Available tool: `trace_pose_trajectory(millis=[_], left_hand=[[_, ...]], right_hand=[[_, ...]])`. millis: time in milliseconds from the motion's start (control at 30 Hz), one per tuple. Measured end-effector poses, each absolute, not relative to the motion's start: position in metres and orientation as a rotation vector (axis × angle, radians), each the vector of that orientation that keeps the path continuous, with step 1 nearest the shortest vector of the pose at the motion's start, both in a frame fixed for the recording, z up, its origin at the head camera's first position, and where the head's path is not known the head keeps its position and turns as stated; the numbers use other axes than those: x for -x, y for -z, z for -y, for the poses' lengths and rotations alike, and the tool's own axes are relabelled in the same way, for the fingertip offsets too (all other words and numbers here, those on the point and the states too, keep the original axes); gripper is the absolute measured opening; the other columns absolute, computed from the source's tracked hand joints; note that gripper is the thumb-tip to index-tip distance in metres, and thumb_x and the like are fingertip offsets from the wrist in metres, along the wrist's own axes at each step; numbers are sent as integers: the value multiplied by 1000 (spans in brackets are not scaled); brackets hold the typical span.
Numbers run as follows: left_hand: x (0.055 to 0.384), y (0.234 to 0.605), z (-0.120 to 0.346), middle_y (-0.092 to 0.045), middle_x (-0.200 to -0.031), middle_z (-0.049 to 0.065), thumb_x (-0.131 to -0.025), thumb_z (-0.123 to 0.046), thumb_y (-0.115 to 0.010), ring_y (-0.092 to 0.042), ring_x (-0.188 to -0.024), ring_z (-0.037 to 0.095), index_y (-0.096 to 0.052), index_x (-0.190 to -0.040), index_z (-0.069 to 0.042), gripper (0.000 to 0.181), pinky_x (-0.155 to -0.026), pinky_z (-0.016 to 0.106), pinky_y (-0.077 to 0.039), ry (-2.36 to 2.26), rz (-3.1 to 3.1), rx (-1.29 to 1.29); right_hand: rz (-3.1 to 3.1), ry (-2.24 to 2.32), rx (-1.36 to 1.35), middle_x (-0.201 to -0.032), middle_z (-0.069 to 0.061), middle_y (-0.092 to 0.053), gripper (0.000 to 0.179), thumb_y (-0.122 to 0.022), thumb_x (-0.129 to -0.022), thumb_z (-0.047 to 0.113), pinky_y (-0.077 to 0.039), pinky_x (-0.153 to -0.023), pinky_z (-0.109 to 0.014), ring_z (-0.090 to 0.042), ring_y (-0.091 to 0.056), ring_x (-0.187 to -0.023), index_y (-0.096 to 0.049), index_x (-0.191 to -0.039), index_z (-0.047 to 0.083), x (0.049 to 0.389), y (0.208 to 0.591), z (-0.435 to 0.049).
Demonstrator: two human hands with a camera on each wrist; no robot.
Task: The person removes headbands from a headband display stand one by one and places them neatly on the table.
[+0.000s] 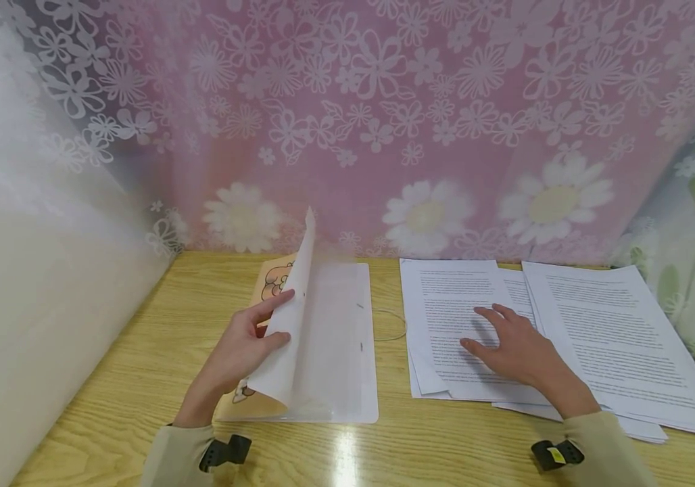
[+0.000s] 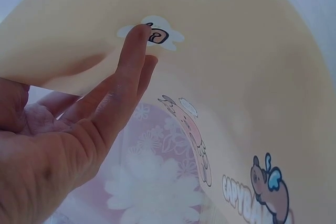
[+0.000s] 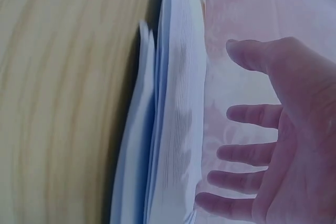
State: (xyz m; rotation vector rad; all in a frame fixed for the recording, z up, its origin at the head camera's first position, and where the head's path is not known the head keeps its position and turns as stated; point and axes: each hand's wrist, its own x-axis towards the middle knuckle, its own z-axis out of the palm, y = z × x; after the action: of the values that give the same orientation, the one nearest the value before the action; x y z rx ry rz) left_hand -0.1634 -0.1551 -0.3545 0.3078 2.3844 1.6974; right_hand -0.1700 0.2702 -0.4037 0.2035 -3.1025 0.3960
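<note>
To the left lies an opened folder (image 1: 338, 338) with a translucent inside. Its cover (image 1: 295, 352), pale inside and orange with cartoon capybara prints outside, stands partly raised and curved. My left hand (image 1: 244, 348) holds this cover, thumb and one finger over the pale face. Other fingers lie against the printed side in the left wrist view, where the cover (image 2: 226, 66) fills much of the picture. My right hand (image 1: 514, 345) hovers with spread fingers over a stack of printed sheets (image 1: 457, 284). In the right wrist view the fingers of the right hand (image 3: 278, 140) hold nothing, close above the paper edges.
A second stack of printed sheets (image 1: 615, 325) overlaps the first at the right. A thin elastic loop (image 1: 391, 325) extends from the folder's right edge onto the wooden table (image 1: 140, 338). A flowered pink curtain (image 1: 347, 135) hangs behind the table.
</note>
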Motion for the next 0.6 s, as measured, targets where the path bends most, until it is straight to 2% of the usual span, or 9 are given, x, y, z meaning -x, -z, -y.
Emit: trace_pose_trajectory(millis=[167, 233, 367, 433, 600], left_hand=[[164, 355, 155, -42, -145, 3, -90, -5, -55, -60, -73, 15, -42, -143, -28, 59, -56, 30, -53, -1738, -2317, -309], [165, 355, 155, -44, -142, 7, -90, -3, -54, -65, -81, 20, -41, -143, -27, 60, -59, 36, -56, -1763, -2271, -299], [165, 355, 154, -46, -139, 13, -91, -2, -53, -67, -94, 30, -40, -144, -26, 60, -65, 43, -57, -1787, -2217, -282], [165, 356, 154, -46, -139, 13, -91, -2, -53, -66, -97, 30, -40, -144, -26, 60, -65, 43, -58, -1785, -2214, -283], [166, 358, 153, -42, -145, 7, -90, -2, -54, -65, -89, 24, -41, -144, -27, 60, -61, 35, -56, -1752, -2256, -317]], right_hand=[[3105, -393, -165, -141, -32, -36, 82, -50, -84, 67, -39, -84, -69, -58, -39, -120, -43, -140, 6, 170, 404, -288], [3104, -394, -155, -139, -33, -37, 83, -50, -85, 66, -39, -85, -68, -58, -39, -119, -43, -139, 5, 169, 404, -293], [3119, -380, -128, -137, -35, -39, 84, -49, -85, 66, -38, -85, -68, -59, -39, -117, -41, -140, 2, 169, 404, -302], [3134, -372, -113, -136, -36, -40, 86, -49, -85, 67, -38, -86, -69, -59, -38, -117, -40, -140, 2, 169, 405, -306], [3171, -346, -92, -132, -37, -44, 90, -48, -84, 68, -37, -86, -69, -58, -39, -117, -38, -140, -2, 171, 410, -314]])
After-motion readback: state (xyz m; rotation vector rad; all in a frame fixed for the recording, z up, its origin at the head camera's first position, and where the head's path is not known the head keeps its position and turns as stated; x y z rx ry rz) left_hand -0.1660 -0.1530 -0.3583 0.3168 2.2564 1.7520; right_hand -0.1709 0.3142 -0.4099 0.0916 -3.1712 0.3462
